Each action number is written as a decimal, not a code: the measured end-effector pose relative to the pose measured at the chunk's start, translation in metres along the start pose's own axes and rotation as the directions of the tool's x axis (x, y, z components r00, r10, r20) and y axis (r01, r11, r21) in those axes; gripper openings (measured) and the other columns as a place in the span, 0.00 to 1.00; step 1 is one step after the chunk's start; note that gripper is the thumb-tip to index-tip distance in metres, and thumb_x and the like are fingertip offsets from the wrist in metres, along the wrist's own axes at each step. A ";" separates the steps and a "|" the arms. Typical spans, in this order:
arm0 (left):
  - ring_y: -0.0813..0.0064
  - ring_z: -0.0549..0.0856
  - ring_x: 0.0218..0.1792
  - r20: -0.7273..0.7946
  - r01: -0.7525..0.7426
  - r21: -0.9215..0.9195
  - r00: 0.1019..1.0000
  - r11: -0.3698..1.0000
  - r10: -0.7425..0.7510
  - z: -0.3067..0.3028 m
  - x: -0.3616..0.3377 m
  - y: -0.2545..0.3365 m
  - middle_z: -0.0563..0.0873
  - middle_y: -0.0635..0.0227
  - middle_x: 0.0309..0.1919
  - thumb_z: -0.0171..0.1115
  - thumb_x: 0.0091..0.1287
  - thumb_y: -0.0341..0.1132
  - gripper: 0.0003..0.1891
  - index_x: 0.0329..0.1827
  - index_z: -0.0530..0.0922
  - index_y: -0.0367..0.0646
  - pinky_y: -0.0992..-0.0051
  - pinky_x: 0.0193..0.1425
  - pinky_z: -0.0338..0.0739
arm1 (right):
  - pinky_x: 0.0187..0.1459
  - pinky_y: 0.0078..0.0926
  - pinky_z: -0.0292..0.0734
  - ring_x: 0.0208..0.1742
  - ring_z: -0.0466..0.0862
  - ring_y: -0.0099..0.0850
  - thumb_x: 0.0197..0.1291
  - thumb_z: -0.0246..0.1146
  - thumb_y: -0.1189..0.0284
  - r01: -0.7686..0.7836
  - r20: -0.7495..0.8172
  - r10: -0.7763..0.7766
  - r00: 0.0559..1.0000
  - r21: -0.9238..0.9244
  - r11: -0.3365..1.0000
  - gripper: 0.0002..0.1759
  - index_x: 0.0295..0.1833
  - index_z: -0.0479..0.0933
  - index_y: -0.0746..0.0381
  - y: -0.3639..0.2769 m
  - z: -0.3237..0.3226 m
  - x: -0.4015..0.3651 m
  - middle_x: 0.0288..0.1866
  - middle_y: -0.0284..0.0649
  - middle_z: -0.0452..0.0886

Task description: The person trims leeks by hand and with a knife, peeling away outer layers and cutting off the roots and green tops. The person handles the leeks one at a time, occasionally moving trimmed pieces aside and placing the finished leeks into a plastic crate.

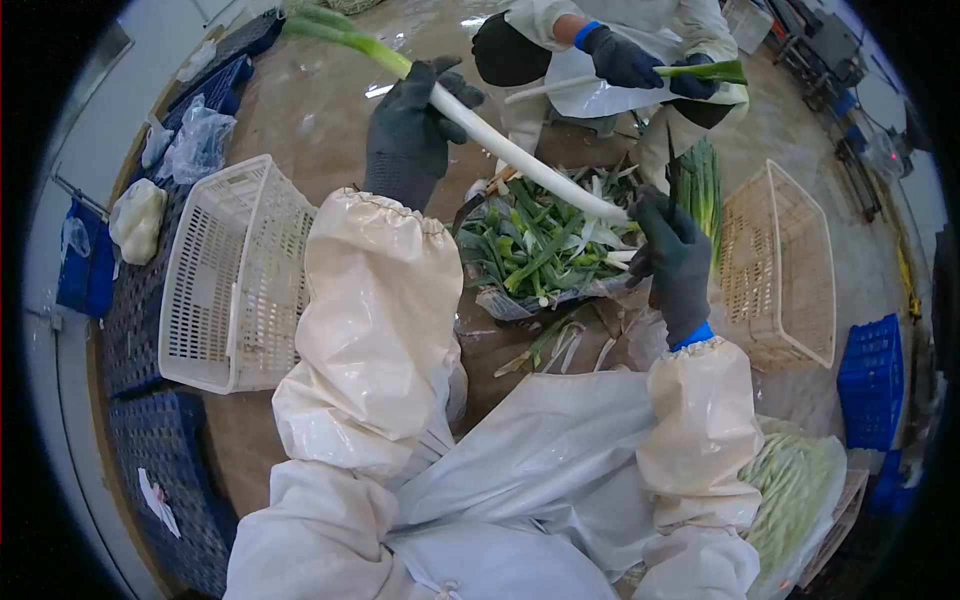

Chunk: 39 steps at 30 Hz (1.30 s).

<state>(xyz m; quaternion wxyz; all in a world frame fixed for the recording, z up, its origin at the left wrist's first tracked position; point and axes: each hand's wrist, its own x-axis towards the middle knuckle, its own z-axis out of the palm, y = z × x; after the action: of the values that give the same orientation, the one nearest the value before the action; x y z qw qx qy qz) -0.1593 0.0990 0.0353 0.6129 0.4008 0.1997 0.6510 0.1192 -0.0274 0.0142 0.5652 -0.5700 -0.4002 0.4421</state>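
Note:
A long leek (530, 165) with a white stalk and green top slants across the view. My left hand (415, 125), in a dark glove, is wrapped round it near the green part. At its white root end is my right hand (672, 255), also gloved, with its fingers closed round a dark knife (672, 170) whose blade points up. Whether the right fingers also touch the leek's end cannot be made out. Below the stalk lies a heap of green leek trimmings (530, 240) in a container lined with plastic.
White crates stand at left (215, 290) and right (775, 270). A co-worker across holds another leek (720, 71). Leeks (700, 195) stand beside the right crate; a bagged bundle (795, 490) lies at lower right. Blue pallets (165, 480) line the left; a blue crate (870, 380) is at right.

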 end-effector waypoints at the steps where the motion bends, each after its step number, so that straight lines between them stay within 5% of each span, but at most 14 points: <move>1: 0.68 0.85 0.33 0.060 0.010 -0.042 0.998 0.999 -0.007 0.001 0.001 -0.001 0.83 0.58 0.34 0.54 0.73 0.43 0.22 0.55 0.73 0.28 0.77 0.25 0.78 | 0.18 0.17 0.69 0.17 0.75 0.20 0.61 0.66 0.66 -0.038 0.038 0.037 0.999 0.012 0.999 0.20 0.56 0.78 0.65 0.000 0.000 0.000 0.36 0.38 0.82; 2: 0.68 0.84 0.33 0.059 0.019 -0.100 0.998 0.995 -0.013 0.003 0.001 -0.002 0.83 0.59 0.34 0.54 0.73 0.43 0.23 0.56 0.73 0.28 0.77 0.27 0.79 | 0.17 0.17 0.69 0.16 0.74 0.20 0.62 0.65 0.65 -0.075 0.076 0.073 0.994 0.024 0.997 0.20 0.56 0.78 0.65 0.001 0.000 -0.001 0.35 0.37 0.82; 4: 0.69 0.84 0.34 0.061 0.037 -0.212 0.998 0.977 -0.025 0.008 0.001 -0.005 0.83 0.62 0.33 0.53 0.73 0.44 0.23 0.58 0.72 0.29 0.77 0.32 0.79 | 0.17 0.17 0.69 0.15 0.74 0.20 0.63 0.63 0.63 0.339 0.313 -0.257 0.914 -0.246 0.908 0.20 0.55 0.78 0.65 0.009 -0.001 0.001 0.35 0.38 0.83; 6: 0.69 0.84 0.35 0.096 0.022 -0.264 0.995 0.964 0.003 0.010 0.002 -0.005 0.83 0.63 0.34 0.53 0.74 0.44 0.23 0.59 0.71 0.30 0.76 0.37 0.80 | 0.16 0.19 0.69 0.13 0.73 0.21 0.63 0.61 0.62 -0.179 0.376 0.150 0.914 0.041 0.983 0.20 0.52 0.79 0.66 -0.011 0.005 -0.014 0.28 0.39 0.82; 9: 0.68 0.84 0.37 0.122 0.041 -0.241 0.992 0.970 -0.012 0.011 -0.001 -0.004 0.83 0.65 0.34 0.53 0.74 0.44 0.24 0.60 0.70 0.29 0.73 0.44 0.80 | 0.16 0.17 0.68 0.16 0.75 0.21 0.57 0.66 0.64 -0.253 0.488 0.190 0.852 0.067 0.965 0.20 0.50 0.81 0.67 -0.025 0.003 -0.024 0.27 0.37 0.81; 16: 0.68 0.85 0.37 0.155 0.089 -0.147 0.986 0.985 -0.066 0.018 -0.007 -0.018 0.82 0.66 0.33 0.54 0.73 0.43 0.23 0.59 0.70 0.30 0.72 0.41 0.81 | 0.33 0.17 0.75 0.32 0.80 0.19 0.51 0.71 0.73 -0.155 0.474 0.225 0.851 -0.183 0.971 0.16 0.46 0.83 0.67 -0.040 0.012 -0.035 0.34 0.37 0.85; 20: 0.69 0.84 0.39 0.113 0.125 0.114 0.984 0.986 -0.138 0.030 -0.015 -0.028 0.83 0.64 0.37 0.54 0.73 0.43 0.25 0.64 0.68 0.32 0.73 0.40 0.82 | 0.35 0.18 0.75 0.32 0.80 0.18 0.50 0.73 0.72 0.081 0.363 0.021 0.932 -0.263 0.961 0.15 0.45 0.84 0.65 -0.033 0.016 -0.038 0.34 0.36 0.85; 25: 0.68 0.85 0.43 0.145 0.333 0.113 0.926 0.936 -0.348 0.052 -0.037 -0.064 0.84 0.61 0.43 0.58 0.71 0.39 0.21 0.60 0.72 0.32 0.73 0.42 0.82 | 0.36 0.22 0.76 0.33 0.81 0.21 0.49 0.74 0.70 0.372 0.246 -0.293 0.924 -0.405 0.835 0.17 0.45 0.82 0.66 -0.007 0.008 -0.027 0.33 0.39 0.85; 31: 0.68 0.86 0.37 0.103 0.406 0.125 0.902 0.905 -0.419 0.063 -0.043 -0.059 0.85 0.60 0.41 0.65 0.64 0.30 0.19 0.57 0.73 0.34 0.71 0.38 0.84 | 0.39 0.28 0.77 0.34 0.84 0.29 0.48 0.74 0.67 0.409 0.195 -0.360 0.913 -0.394 0.823 0.20 0.46 0.81 0.66 0.013 0.005 -0.020 0.34 0.43 0.85; 34: 0.66 0.86 0.36 0.142 0.403 0.171 0.893 0.899 -0.427 0.058 -0.044 -0.060 0.85 0.58 0.40 0.66 0.62 0.28 0.20 0.56 0.73 0.34 0.70 0.38 0.84 | 0.40 0.28 0.77 0.34 0.83 0.28 0.48 0.74 0.66 0.396 0.201 -0.341 0.918 -0.503 0.768 0.21 0.46 0.81 0.66 0.007 0.005 -0.020 0.34 0.42 0.85; 39: 0.72 0.84 0.43 0.183 0.452 0.200 0.854 0.869 -0.486 0.058 -0.046 -0.059 0.84 0.63 0.45 0.67 0.63 0.32 0.23 0.59 0.73 0.35 0.73 0.47 0.81 | 0.39 0.25 0.75 0.33 0.80 0.23 0.50 0.73 0.67 0.309 0.148 -0.273 0.951 -0.383 0.870 0.18 0.45 0.82 0.64 0.005 0.000 -0.010 0.35 0.38 0.84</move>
<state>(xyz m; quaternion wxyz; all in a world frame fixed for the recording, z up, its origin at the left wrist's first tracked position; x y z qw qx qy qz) -0.0809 0.0517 0.0127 0.7402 0.4566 0.2682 0.4144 0.1160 -0.0375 0.0099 0.4777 -0.5867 -0.5885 0.2852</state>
